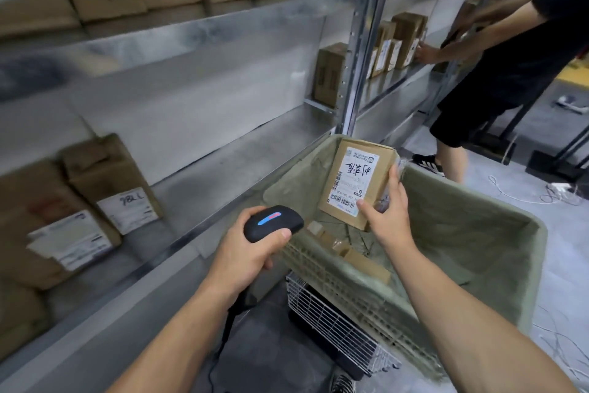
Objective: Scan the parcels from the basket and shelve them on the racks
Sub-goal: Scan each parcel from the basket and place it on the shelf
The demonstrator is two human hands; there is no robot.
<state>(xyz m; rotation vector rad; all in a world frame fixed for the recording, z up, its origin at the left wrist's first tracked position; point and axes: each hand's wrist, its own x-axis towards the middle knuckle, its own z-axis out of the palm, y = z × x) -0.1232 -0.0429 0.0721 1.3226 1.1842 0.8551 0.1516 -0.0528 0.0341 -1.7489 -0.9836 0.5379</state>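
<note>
My right hand (387,211) grips a brown cardboard parcel (357,182) by its right edge and lower corner, holding it above the basket (478,233) with its white label and barcode facing me. My left hand (245,252) is closed around a black handheld scanner (272,222) with a blue and red light on top; its head points toward the parcel, a short gap to the left of it. The basket is lined with green fabric and holds a few small cardboard pieces (350,252) at the bottom.
A metal rack (223,150) runs along my left, with labelled boxes (79,208) on the near shelf and more on the shelf above. Another person (510,51) in black stands at the far right, reaching to boxes on the neighbouring rack. Cables lie on the floor.
</note>
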